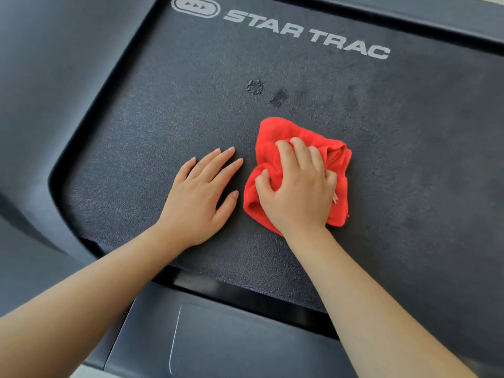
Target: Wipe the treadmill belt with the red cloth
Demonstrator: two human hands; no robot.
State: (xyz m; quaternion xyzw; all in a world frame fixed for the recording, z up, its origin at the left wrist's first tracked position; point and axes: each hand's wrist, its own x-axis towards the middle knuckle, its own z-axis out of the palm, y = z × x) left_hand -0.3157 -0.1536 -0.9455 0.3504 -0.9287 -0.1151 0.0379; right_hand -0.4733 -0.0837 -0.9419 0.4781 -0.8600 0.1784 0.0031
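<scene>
On the treadmill belt [152,126], a bit right of ctr, lies the red cloth [274,129], bunched & creased against the textured black surface; the right hand [300,189] sits on top of it, fingers [298,152] curled into the folds & thumb tucked in at the cloth's left edge, gripping a wad of fabric; cloth sticks out past the hand on the far side, right side & near-left. Just left of the cloth, not touching it, the left hand [197,200] rests palm-down on the belt w/ fingers [218,163] straight & close together, thumb angled out toward the cloth. Beyond the cloth, two small dark marks [255,86] sit side by side on the belt; farther still, white "STAR TRAC" lettering [305,31] w/ an oval logo [195,6] at its left. Grey frame [49,77] wraps the belt's left side; a grey cover panel [231,347] runs along the near edge.
</scene>
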